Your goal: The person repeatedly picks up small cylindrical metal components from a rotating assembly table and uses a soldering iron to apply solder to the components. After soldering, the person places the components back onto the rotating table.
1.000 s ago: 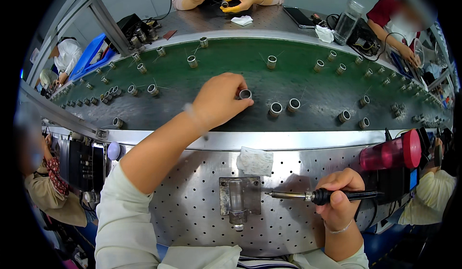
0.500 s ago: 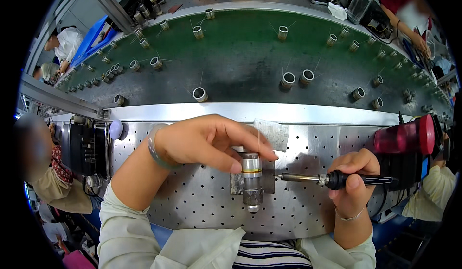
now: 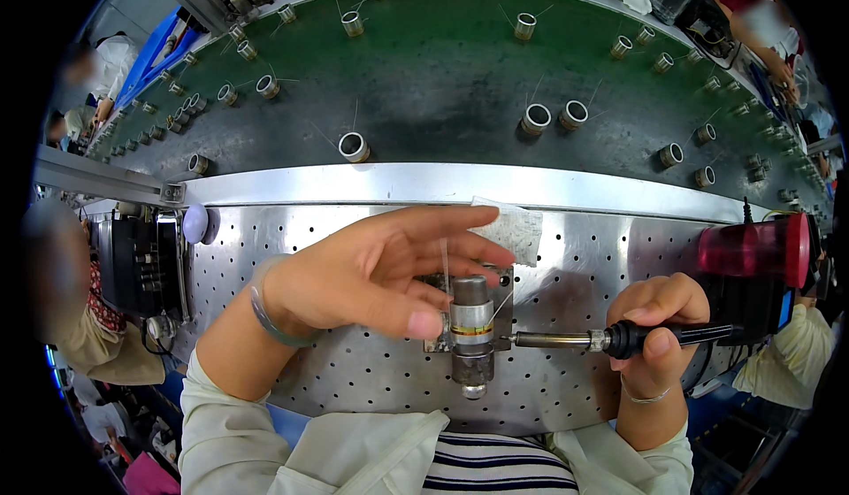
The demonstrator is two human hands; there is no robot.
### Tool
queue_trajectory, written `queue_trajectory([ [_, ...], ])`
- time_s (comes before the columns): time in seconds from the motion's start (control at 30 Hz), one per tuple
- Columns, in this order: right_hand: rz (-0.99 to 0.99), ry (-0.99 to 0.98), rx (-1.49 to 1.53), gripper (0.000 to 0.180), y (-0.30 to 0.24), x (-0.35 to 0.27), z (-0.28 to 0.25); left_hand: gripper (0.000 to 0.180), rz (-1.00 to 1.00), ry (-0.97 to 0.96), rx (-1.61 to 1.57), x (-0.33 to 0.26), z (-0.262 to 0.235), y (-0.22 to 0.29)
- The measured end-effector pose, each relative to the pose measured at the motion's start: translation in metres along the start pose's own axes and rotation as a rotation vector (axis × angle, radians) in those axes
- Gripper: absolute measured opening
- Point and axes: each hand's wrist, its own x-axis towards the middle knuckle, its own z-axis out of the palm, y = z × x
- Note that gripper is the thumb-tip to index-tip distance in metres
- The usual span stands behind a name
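Observation:
A metal cylindrical part (image 3: 471, 312) with a yellow band round its middle sits on a small metal fixture plate (image 3: 504, 305) on the bench in front of me. Thin wires rise from it, one slanting up to the right and one standing by my left fingers. My left hand (image 3: 380, 274) hovers at its left and above, fingers spread, thumb close to the banded part; whether it touches is hard to tell. Gripped in my right hand (image 3: 659, 322) is a soldering iron (image 3: 619, 338) with a black handle, its tip pointing left, just right of the part.
Beyond the bench's metal edge (image 3: 354, 181) runs a green conveyor belt (image 3: 433, 79) carrying several metal rings with wires. A crumpled paper (image 3: 513, 230) lies behind the fixture. A red container (image 3: 752, 252) stands right, a black device (image 3: 137, 274) left. Other people work at both sides.
My left fingers have spread apart and lifted away from the top of the part. A wire on the part now slants to the right. The view has shifted slightly; the soldering iron stays beside the part.

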Motion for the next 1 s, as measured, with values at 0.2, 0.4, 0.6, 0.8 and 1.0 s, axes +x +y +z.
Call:
queue_trajectory([
  [0.2,0.005,-0.016,-0.07,0.022,0.0,-0.001,-0.003,0.061,-0.061,0.099,0.134,0.001,0.008,-0.003],
  [0.4,-0.063,-0.062,-0.119,0.026,0.006,0.001,-0.001,0.043,0.082,0.097,0.276,0.001,0.016,-0.002],
  [0.6,0.04,0.031,-0.041,0.027,-0.003,-0.003,-0.003,0.036,0.283,0.023,0.342,0.002,0.015,-0.008],
  [0.8,0.002,-0.097,-0.018,0.027,0.004,0.0,-0.007,0.032,0.221,0.067,0.314,0.004,0.023,0.0],
  [1.0,-0.02,-0.092,-0.02,0.027,0.004,-0.001,-0.007,0.023,0.257,0.039,0.32,0.005,0.021,-0.005],
])
